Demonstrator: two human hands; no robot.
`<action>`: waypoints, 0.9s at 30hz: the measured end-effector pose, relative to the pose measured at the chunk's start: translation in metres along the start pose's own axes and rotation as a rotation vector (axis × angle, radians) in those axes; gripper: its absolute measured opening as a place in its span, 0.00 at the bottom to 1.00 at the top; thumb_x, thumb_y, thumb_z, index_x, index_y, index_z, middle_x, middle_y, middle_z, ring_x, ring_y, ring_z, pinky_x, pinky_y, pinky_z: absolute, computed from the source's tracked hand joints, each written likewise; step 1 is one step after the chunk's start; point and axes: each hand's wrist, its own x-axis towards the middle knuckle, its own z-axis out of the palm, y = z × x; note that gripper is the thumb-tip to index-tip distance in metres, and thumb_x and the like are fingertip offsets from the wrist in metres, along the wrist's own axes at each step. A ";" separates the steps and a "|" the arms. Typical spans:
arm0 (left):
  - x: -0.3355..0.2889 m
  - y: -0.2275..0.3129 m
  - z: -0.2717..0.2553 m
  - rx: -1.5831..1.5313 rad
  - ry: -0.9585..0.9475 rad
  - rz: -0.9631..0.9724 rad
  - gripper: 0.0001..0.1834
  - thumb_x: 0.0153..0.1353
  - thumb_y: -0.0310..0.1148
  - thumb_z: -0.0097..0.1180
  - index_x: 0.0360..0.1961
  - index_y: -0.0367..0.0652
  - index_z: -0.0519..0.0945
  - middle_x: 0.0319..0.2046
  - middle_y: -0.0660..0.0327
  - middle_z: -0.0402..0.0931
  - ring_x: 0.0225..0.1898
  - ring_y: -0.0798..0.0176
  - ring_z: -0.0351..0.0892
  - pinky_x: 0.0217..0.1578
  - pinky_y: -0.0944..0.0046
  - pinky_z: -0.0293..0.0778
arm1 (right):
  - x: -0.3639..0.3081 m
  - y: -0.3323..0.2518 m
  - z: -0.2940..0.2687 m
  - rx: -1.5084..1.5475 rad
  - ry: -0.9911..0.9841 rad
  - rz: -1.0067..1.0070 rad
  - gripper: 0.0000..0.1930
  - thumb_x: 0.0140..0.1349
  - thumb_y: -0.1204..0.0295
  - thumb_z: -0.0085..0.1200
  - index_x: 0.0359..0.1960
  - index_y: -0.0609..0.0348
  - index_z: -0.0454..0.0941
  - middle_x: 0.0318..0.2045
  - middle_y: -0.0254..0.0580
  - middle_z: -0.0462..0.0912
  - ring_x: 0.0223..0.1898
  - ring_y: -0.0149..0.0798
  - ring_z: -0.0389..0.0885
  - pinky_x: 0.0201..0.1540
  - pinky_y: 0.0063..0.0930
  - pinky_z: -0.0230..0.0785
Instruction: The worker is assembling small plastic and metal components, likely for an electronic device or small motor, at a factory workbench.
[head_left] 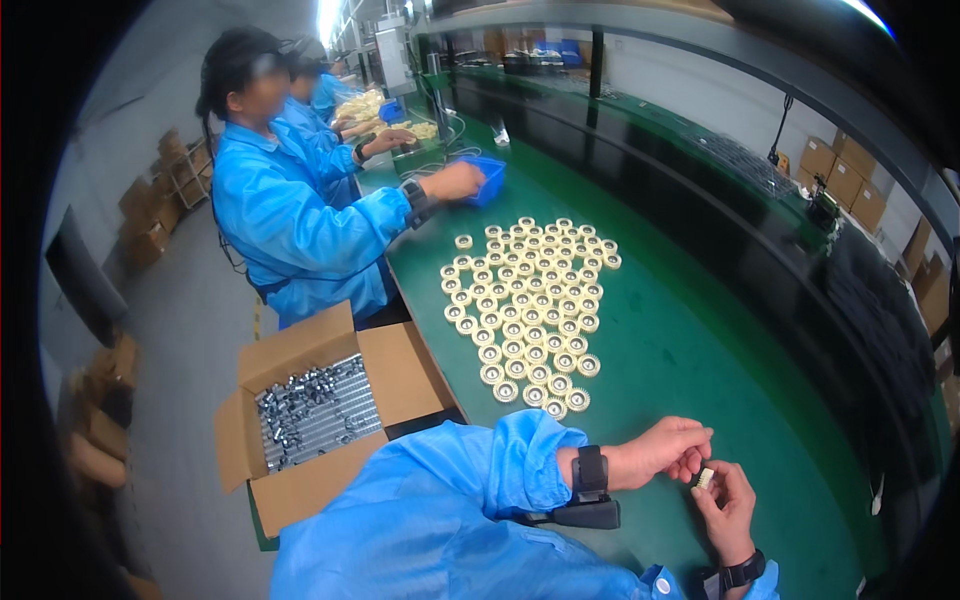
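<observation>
At the near right of the green table, my right hand (732,508) pinches a small cream toothed gear (705,479) between thumb and fingers, its edge turned toward me. Something dark shows at the gear's upper side, too small to name. My left hand (662,452) is just beside it, fingers curled together close to the gear; whatever they hold, if anything, is hidden. To the left of my hands lie many cream gears (534,335) of the same kind, flat in loose rows, each with a shiny metal centre.
An open cardboard box (232,440) with small metal cylinders (320,410) stands left of the green table (680,340). Beyond it a co-worker in a blue smock (300,215) reaches to a blue bin (487,180). A dark raised ledge (740,210) runs along the table's far side.
</observation>
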 end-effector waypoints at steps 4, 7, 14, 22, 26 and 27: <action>0.000 0.000 0.002 0.010 -0.016 -0.016 0.17 0.66 0.45 0.48 0.27 0.44 0.74 0.18 0.67 0.72 0.19 0.74 0.71 0.20 0.75 0.65 | -0.002 0.001 -0.001 0.022 0.014 0.013 0.17 0.48 0.78 0.63 0.42 0.64 0.76 0.29 0.35 0.71 0.27 0.26 0.70 0.29 0.19 0.66; 0.001 -0.001 0.002 0.009 -0.015 -0.017 0.17 0.66 0.45 0.48 0.27 0.44 0.74 0.18 0.67 0.72 0.19 0.74 0.71 0.20 0.75 0.65 | 0.000 0.002 -0.001 -0.004 0.002 -0.012 0.17 0.48 0.77 0.63 0.41 0.63 0.76 0.29 0.35 0.71 0.27 0.26 0.70 0.29 0.19 0.66; 0.001 0.000 0.001 0.018 -0.017 -0.015 0.17 0.67 0.45 0.47 0.27 0.44 0.74 0.19 0.67 0.72 0.19 0.74 0.71 0.20 0.75 0.65 | 0.001 -0.006 -0.001 -0.026 0.000 -0.012 0.17 0.48 0.77 0.63 0.41 0.63 0.76 0.29 0.35 0.72 0.27 0.26 0.70 0.29 0.19 0.66; 0.001 -0.001 0.000 0.026 -0.014 -0.017 0.17 0.66 0.45 0.47 0.27 0.44 0.74 0.19 0.67 0.72 0.19 0.74 0.71 0.20 0.75 0.65 | 0.000 -0.004 -0.001 -0.019 -0.004 -0.013 0.16 0.49 0.76 0.63 0.41 0.64 0.76 0.29 0.35 0.72 0.26 0.25 0.70 0.29 0.18 0.65; 0.001 -0.001 0.001 0.028 -0.026 -0.013 0.17 0.67 0.45 0.47 0.27 0.44 0.74 0.18 0.67 0.72 0.19 0.74 0.71 0.20 0.75 0.65 | -0.001 -0.002 -0.001 0.004 -0.014 0.007 0.17 0.51 0.72 0.63 0.42 0.64 0.76 0.29 0.32 0.70 0.27 0.24 0.67 0.29 0.17 0.61; 0.000 -0.002 0.001 0.026 -0.028 -0.014 0.18 0.67 0.45 0.47 0.27 0.44 0.74 0.18 0.67 0.72 0.19 0.74 0.71 0.20 0.75 0.65 | -0.001 -0.002 -0.001 -0.003 -0.007 -0.008 0.17 0.50 0.73 0.63 0.42 0.64 0.76 0.29 0.33 0.70 0.27 0.25 0.68 0.29 0.17 0.63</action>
